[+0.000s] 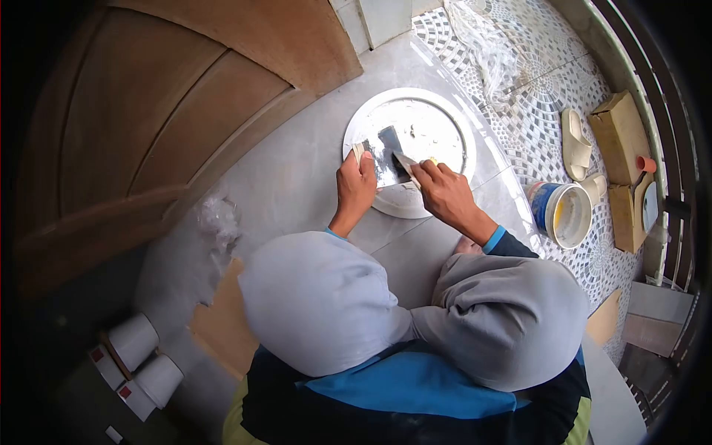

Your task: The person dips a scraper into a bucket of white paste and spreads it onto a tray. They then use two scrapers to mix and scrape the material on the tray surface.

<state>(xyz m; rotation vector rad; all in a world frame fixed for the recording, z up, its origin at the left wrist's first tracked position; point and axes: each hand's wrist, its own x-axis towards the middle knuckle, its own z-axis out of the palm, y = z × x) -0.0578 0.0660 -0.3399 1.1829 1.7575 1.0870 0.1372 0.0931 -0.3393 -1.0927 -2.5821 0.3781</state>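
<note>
My left hand is closed around the pale handle of a wide putty knife, its shiny metal blade turned toward the right. In my right hand is a narrower putty knife, gripped with the fingers wrapped round it. Its blade lies against the wide blade in this view. Beneath both tools is a round white lid on the grey tiled floor, with small bits of residue scattered over its surface.
A brown wooden door stands at left. To the right are a bucket, beige sandals and a cardboard box. Crumpled clear plastic lies at the top, and white containers stand at lower left.
</note>
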